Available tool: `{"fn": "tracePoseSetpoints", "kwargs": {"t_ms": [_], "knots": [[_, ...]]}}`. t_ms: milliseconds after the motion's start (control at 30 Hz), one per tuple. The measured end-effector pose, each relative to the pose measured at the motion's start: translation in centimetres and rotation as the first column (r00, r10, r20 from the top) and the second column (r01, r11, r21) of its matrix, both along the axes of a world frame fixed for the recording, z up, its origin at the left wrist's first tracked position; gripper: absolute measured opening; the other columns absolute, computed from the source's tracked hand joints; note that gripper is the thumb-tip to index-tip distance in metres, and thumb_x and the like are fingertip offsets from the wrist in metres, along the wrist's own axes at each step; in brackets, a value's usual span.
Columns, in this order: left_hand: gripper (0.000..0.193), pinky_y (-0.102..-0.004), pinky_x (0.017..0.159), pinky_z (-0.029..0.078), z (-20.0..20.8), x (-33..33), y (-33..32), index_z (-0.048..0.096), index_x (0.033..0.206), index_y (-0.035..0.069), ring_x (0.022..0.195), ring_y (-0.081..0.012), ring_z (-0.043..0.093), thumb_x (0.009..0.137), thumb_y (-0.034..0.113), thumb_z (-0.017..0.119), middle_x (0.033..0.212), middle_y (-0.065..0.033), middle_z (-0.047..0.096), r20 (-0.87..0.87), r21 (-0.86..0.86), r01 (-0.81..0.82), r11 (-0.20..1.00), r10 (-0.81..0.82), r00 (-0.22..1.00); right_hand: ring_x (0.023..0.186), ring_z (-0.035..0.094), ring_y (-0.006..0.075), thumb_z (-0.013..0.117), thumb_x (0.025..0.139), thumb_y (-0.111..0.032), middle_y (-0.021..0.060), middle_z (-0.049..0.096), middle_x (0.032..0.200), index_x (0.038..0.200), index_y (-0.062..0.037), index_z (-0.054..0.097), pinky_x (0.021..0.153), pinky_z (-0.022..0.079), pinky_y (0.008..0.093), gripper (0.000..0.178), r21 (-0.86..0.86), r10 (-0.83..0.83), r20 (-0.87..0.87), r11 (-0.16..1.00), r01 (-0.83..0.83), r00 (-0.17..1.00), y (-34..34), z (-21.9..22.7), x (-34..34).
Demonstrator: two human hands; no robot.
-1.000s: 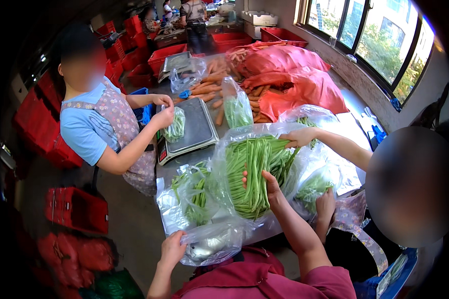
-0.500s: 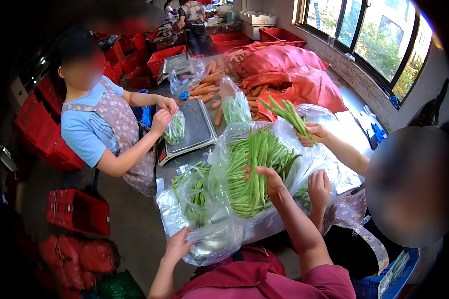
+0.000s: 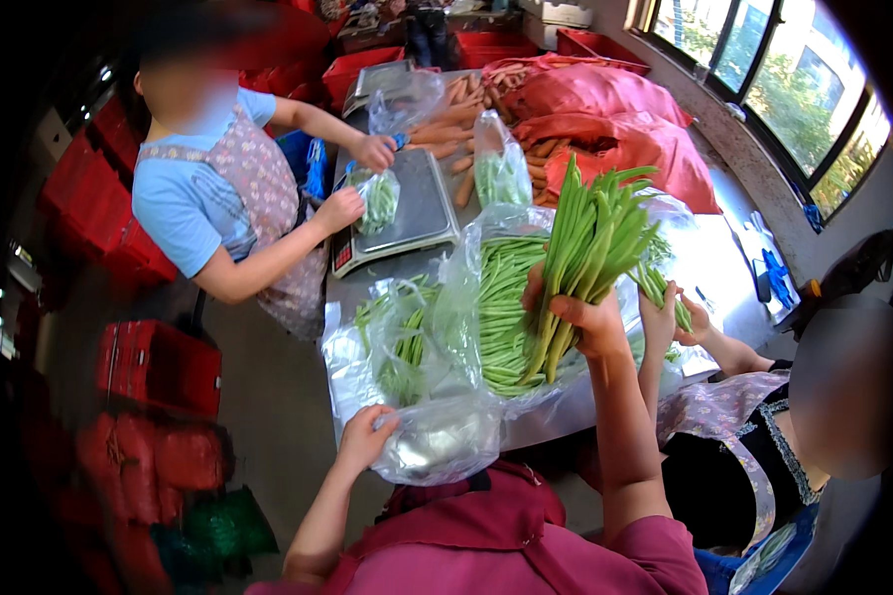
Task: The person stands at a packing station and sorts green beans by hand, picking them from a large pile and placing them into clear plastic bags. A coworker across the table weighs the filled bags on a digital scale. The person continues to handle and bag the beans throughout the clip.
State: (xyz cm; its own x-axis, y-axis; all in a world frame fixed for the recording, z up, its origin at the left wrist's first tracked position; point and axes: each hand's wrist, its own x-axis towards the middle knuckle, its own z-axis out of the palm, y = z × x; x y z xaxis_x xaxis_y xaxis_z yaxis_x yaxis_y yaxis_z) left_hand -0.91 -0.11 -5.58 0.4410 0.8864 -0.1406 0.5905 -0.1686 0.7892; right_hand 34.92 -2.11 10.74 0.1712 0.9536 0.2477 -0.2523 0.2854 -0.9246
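Filling the empty clear bag (image 3: 442, 441) with green beans seems to be the step in hand. The right hand (image 3: 587, 319) is closed round one bundle of green beans (image 3: 597, 233), raised above the large open bag (image 3: 458, 312) on the counter (image 3: 551, 424); the left hand (image 3: 367, 436) pinches the empty bag's rim. The next move calls for a wide bag mouth and an undisturbed bundle. Two red sacks (image 3: 645, 149) lie beyond; single beans are too crowded to count.

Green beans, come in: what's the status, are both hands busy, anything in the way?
Right hand grips bunch of green beans. Left hand pinches clear bag. Co-worker's hands close by, right side; bag mouth unobstructed.
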Motion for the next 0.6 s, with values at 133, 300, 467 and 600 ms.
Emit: {"fn": "tracePoseSetpoints", "kwargs": {"t_ms": [133, 300, 467, 600], "knots": [[0.024, -0.0303, 0.073, 0.048, 0.3, 1.1, 0.3, 0.063, 0.101, 0.003, 0.086, -0.0188, 0.063, 0.083, 0.019, 0.066, 0.096, -0.0128, 0.067, -0.001, -0.138, -0.031, 0.990, 0.031, 1.000, 0.086, 0.063, 0.0173, 0.076, 0.067, -0.011, 0.0072, 0.065, 0.093, 0.106, -0.0003, 0.057, 0.078, 0.051, 0.0321, 0.044, -0.018, 0.142, 0.179, 0.990, -0.141, 0.973, -2.0, 1.9, -6.3], [0.023, -0.0301, 0.080, 0.050, -5.0, -1.5, 0.0, 0.061, 0.108, 0.003, 0.091, -0.0142, 0.061, 0.088, 0.014, 0.060, 0.105, -0.0080, 0.065, 0.539, -0.444, -0.021, 0.896, 0.286, 0.793, 0.089, 0.063, 0.0252, 0.076, 0.068, -0.014, 0.0115, 0.063, 0.099, 0.121, -0.0060, 0.047, 0.078, 0.050, 0.0353, 0.061, -0.060, 0.339, 0.399, 0.937, -0.345, 0.852, -2.5, -4.7, -15.0], [0.011, -0.0268, 0.077, 0.052, -2.4, -2.7, 0.2, 0.062, 0.099, 0.007, 0.085, -0.0128, 0.063, 0.093, 0.011, 0.053, 0.093, -0.0039, 0.064, 0.411, -0.775, -0.024, 0.632, 0.533, 0.740, 0.088, 0.061, 0.0386, 0.070, 0.071, -0.023, 0.0183, 0.062, 0.097, 0.119, -0.0076, 0.048, 0.074, 0.050, 0.0442, 0.055, -0.149, 0.296, 0.827, 0.935, -0.321, 0.478, -2.3, -16.4, -16.2], [0.004, -0.0246, 0.059, 0.049, -7.9, -3.4, -0.3, 0.062, 0.092, 0.008, 0.071, -0.0109, 0.060, 0.090, 0.011, 0.060, 0.086, -0.0035, 0.065, 0.298, -0.806, -0.188, 0.562, 0.659, 0.691, 0.084, 0.062, 0.0373, 0.064, 0.074, -0.019, 0.0183, 0.062, 0.095, 0.117, -0.0086, 0.048, 0.072, 0.050, 0.0443, 0.047, -0.263, 0.359, 0.904, 0.895, -0.360, 0.231, -2.5, -21.7, -15.4]]}}
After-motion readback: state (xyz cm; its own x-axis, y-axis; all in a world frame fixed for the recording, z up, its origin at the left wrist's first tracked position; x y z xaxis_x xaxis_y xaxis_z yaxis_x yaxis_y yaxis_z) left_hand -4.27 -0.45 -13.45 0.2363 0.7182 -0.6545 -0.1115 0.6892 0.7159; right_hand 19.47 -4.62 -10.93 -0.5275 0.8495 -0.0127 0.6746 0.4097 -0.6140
